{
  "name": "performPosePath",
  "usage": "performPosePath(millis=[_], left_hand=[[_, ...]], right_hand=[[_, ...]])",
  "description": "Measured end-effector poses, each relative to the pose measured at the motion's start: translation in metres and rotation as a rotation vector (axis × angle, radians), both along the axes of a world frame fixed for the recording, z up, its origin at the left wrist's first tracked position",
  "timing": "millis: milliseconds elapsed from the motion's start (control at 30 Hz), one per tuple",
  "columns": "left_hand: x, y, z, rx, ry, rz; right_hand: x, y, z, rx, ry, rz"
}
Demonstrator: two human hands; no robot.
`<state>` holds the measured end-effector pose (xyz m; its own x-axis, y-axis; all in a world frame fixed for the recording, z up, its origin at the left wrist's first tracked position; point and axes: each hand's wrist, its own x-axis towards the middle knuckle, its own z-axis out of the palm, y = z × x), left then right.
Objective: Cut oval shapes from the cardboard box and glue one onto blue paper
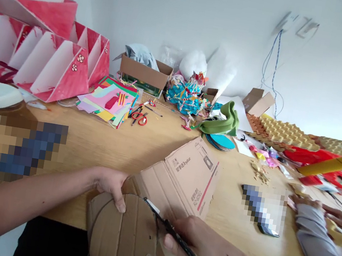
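Observation:
A sheet of brown cardboard (133,234) with a curved line on it lies over the table's front edge, a printed flap standing up behind it. My left hand (113,186) grips its top left edge, thumb on the face and fingers hidden behind. In my right hand (194,237) is a black-handled cutting tool (178,237), fingers wrapped round it. Its blade rests at the curved line near the top of the cardboard; the exact kind of blade is hard to make out.
Coloured paper (110,101) and red scissors (142,119) lie at the back left. Green felt (224,121) is at the back. At the right, a person's hands and grey sleeve (314,237) are beside a dark blurred object (258,211).

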<state>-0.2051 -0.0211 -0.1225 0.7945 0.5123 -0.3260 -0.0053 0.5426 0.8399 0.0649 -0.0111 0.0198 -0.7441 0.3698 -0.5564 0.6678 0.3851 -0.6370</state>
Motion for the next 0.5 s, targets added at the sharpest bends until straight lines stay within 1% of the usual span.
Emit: performPosePath(millis=[100,200,267,433,500], left_hand=[[0.002,0.003,0.0,-0.01,0.026,-0.025],[0.004,0.006,0.001,-0.016,0.027,-0.045],[0.005,0.007,0.001,-0.021,0.023,-0.057],[0.005,0.007,-0.006,-0.03,0.025,-0.06],[0.005,0.006,-0.01,-0.038,0.024,-0.068]], right_hand=[[-0.002,-0.001,0.002,-0.021,-0.054,-0.013],[-0.004,-0.002,-0.002,-0.059,-0.086,-0.071],[-0.006,-0.002,-0.004,-0.065,-0.091,-0.081],[-0.008,0.0,-0.001,0.046,-0.037,0.002],[-0.006,0.0,-0.001,0.072,-0.036,-0.011]])
